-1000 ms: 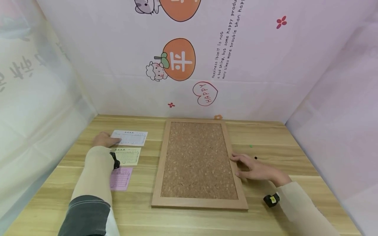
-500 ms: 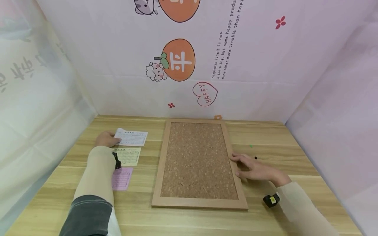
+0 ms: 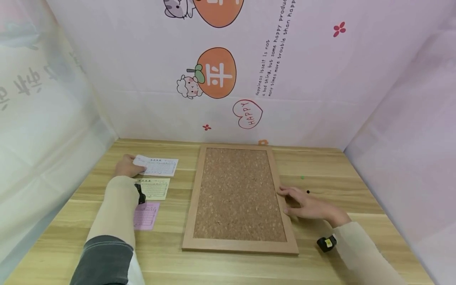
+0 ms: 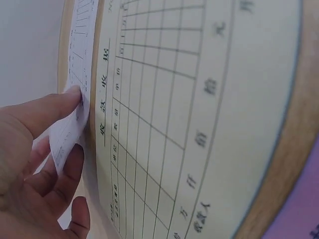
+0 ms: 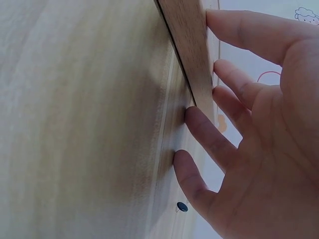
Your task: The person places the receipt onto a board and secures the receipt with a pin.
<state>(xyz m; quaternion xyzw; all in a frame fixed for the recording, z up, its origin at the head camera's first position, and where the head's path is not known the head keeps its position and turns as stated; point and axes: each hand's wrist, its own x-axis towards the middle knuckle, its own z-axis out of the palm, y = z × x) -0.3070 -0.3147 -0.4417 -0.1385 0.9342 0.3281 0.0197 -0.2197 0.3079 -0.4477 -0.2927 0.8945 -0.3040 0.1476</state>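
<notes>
My left hand [image 3: 129, 166] pinches the left end of a white receipt slip [image 3: 162, 167]. In the left wrist view the thumb lies on the slip's face, fingers behind, and that end is bent up off the table. Just nearer lies a yellow receipt slip [image 3: 156, 189], and a pink one [image 3: 147, 216] nearer still; the left forearm and wrist camera are close to their left ends. A wood-framed corkboard [image 3: 240, 194] lies flat mid-table. My right hand [image 3: 308, 204] touches the right side of its frame with outstretched fingertips; some fingers rest on the tabletop in the right wrist view.
To the right of the board lie a black thumbtack [image 5: 182, 206] and a small green piece [image 3: 302, 177]. Printed cloth walls [image 3: 303, 118] enclose the wooden table [image 3: 228, 267] at the back and both sides.
The white slip's left end, flat a second ago, is now lifted and bent in my left hand, which has shifted slightly to the right. My right hand and the corkboard have stayed put.
</notes>
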